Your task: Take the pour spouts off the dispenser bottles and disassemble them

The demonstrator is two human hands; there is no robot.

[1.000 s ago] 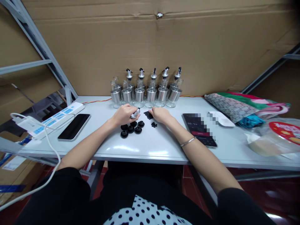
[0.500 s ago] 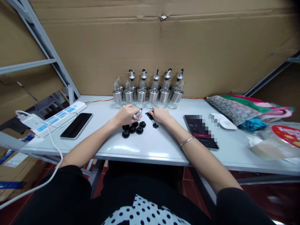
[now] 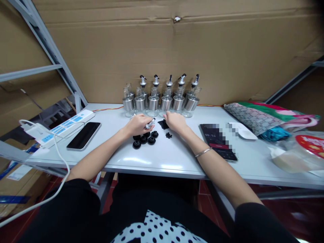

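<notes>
Both hands are seen from the head camera at mid-bench. A small metal pourer spout is gripped in the closed left hand. The right hand is laid, fingers loosely curled, on a pile of small black parts; whether one is pinched cannot be told. Five black stoppers are left loose just before the left hand. Behind, five glass bottles are already fitted with spouts, while the front row of bottles appears unfitted.
</notes>
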